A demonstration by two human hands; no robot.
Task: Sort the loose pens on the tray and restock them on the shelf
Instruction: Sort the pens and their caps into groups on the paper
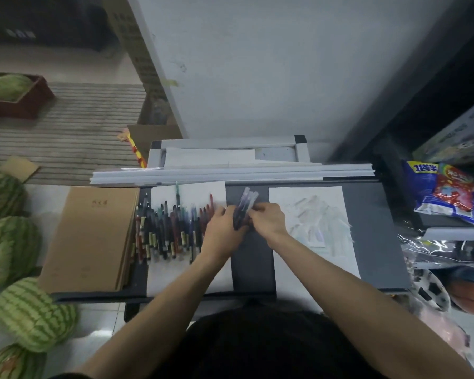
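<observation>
Plastic pens form a bundle (243, 207) at frame centre, gripped by both the left hand (222, 231) and the right hand (268, 218), fingers curled round it. The barrels are probably light, stiff and smooth, and may slide lengthwise, so hold at mid-barrel. More loose pens (167, 231) lie left of centre on the tray (378, 242).

Both bare forearms reach forward and converge: the left forearm (159, 305) rises from lower left, the right forearm (353, 285) from lower right. Wrists roughly straight. Left hand (225, 225): back uppermost, fingers curled round the near end of a bundle of pens (244, 203). Right hand (268, 218): just beside the left and touching it, back uppermost, fingers curled onto the same bundle from the opposite side. The bundle projects beyond both hands, away from the body. Most fingertips are hidden beneath the knuckles.
</observation>
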